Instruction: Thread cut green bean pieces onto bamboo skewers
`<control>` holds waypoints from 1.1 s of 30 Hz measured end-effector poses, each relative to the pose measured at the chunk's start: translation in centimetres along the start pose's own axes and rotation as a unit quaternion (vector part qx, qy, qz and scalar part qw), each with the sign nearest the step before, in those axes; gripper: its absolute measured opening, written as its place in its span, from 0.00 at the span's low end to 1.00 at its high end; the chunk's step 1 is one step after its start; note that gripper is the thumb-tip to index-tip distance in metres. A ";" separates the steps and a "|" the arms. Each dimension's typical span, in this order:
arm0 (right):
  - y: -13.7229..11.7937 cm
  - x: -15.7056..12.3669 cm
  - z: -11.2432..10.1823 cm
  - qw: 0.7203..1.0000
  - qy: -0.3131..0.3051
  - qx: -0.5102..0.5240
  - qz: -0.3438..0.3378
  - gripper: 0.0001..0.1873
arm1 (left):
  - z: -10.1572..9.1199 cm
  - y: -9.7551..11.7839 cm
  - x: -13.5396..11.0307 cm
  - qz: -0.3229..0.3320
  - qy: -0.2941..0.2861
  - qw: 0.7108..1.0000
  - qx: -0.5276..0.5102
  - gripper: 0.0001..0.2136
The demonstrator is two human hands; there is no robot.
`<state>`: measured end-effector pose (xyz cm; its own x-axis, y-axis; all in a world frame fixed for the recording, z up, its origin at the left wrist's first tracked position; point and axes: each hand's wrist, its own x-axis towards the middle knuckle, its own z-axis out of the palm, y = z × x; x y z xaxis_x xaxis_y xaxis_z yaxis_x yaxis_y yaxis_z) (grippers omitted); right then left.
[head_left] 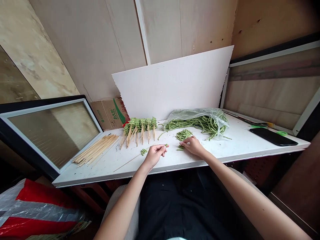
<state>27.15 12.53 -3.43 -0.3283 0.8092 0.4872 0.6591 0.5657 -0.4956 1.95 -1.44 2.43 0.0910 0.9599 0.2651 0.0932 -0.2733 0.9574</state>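
Green bean pieces [143, 151] sit threaded on a thin bamboo skewer [127, 163] at centre frame, which the left hand [155, 154] pinches near its tip. Just to the right, the right hand [192, 145] rests curled fingertips on loose cut beans [180, 147] on the white table [237, 146]; whether it grips one is unclear. Finished skewers [140, 126] lie above.

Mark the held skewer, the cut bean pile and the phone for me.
held skewer [127, 163], head view, bare shaft.
cut bean pile [183, 134], head view, middle of heap.
phone [273, 136], head view, centre of screen.
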 end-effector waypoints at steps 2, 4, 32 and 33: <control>0.2 0.1 -0.1 1.000 -0.015 0.002 -0.002 0.21 | 0.0 -0.3 0.2 -0.019 0.006 1.000 -0.003 0.12; 0.1 0.2 -0.4 1.000 -0.020 0.010 -0.004 0.25 | -0.1 -0.9 0.3 -0.031 0.013 0.999 0.003 0.12; -9.6 -0.6 -3.5 0.960 -0.113 0.204 -0.154 0.17 | 0.0 -1.6 -0.2 0.057 0.070 0.975 0.202 0.08; -9.7 -0.6 -3.4 0.960 -0.109 0.202 -0.158 0.16 | 0.0 -1.6 -0.2 0.058 0.071 0.975 0.203 0.08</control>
<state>23.29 6.01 3.52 -0.6317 0.5761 0.5187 0.2008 0.7679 -0.6083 1.82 -1.18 0.85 -0.0105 0.9119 0.4103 0.4784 -0.3557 0.8029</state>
